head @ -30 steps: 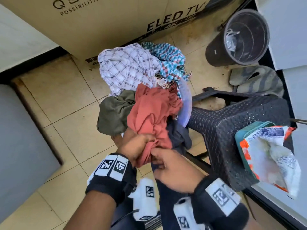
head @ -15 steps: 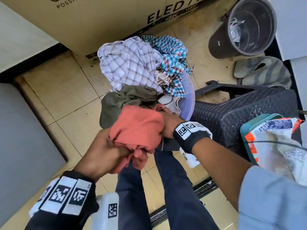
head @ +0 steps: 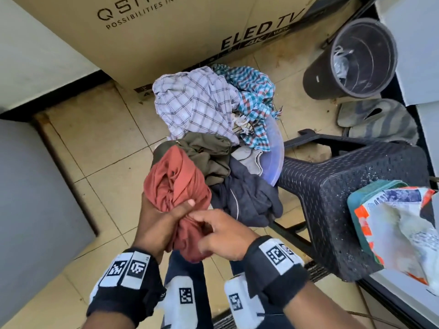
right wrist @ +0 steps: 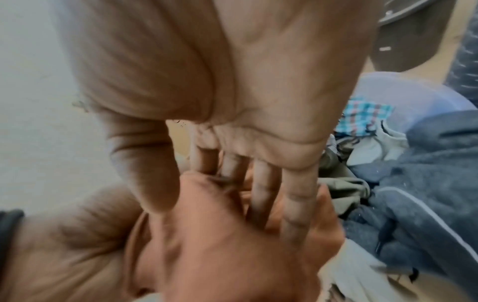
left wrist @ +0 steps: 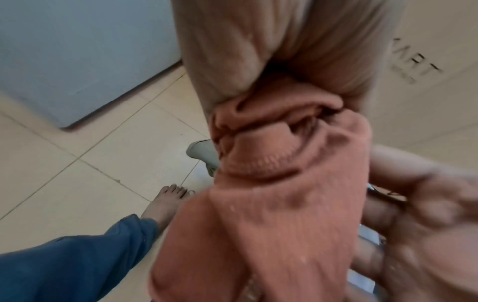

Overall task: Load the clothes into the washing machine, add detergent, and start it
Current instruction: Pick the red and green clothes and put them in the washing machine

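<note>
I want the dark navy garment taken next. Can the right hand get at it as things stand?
Probably yes: the right hand only touches the rust-red garment, and the navy garment lies uncovered beside it.

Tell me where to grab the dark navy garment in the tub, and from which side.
Probably take the dark navy garment by its bunched near edge, which spills over the purple tub rim toward you. Come from above and the near side with the right hand; the black stool blocks the right.
</note>
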Action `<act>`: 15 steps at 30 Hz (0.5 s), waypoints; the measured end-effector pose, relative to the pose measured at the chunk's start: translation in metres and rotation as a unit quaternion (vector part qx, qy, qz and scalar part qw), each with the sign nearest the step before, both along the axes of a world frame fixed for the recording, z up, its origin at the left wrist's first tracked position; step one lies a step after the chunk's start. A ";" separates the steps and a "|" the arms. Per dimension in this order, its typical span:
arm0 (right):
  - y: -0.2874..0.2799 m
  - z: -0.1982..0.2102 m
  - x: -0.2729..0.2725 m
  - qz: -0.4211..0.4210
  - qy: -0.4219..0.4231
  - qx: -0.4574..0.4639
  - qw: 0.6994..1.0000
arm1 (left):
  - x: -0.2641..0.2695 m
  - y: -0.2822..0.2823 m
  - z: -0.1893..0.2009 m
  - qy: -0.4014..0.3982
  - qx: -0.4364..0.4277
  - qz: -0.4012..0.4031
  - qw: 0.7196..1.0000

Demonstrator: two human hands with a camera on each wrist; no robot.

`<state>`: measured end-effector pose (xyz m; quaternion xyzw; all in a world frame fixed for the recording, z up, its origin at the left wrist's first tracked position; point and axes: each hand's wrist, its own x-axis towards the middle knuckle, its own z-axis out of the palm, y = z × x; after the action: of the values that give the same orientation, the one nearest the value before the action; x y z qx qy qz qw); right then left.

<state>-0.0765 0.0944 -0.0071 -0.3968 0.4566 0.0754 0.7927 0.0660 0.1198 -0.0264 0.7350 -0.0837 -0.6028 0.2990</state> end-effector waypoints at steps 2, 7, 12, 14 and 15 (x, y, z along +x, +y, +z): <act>-0.001 -0.012 -0.002 0.017 0.023 -0.037 0.999 | 0.014 0.011 -0.008 -0.045 0.022 0.052 0.997; -0.035 -0.046 0.004 0.129 0.271 -0.328 0.896 | 0.029 0.029 -0.025 -0.086 0.043 0.204 0.974; -0.068 -0.071 0.044 0.276 0.266 -0.461 0.800 | 0.034 0.038 -0.033 -0.096 0.044 0.209 0.972; -0.074 -0.082 0.064 0.320 0.240 -0.481 0.780 | 0.038 0.042 -0.037 -0.099 0.042 0.213 0.971; -0.076 -0.086 0.072 0.350 0.231 -0.481 0.770 | 0.039 0.044 -0.041 -0.099 0.040 0.216 0.971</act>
<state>-0.0041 0.0186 -0.0932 -0.8293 0.4319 0.2077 0.2875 0.1054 0.1642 -0.0675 0.8028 0.0720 -0.4514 0.3830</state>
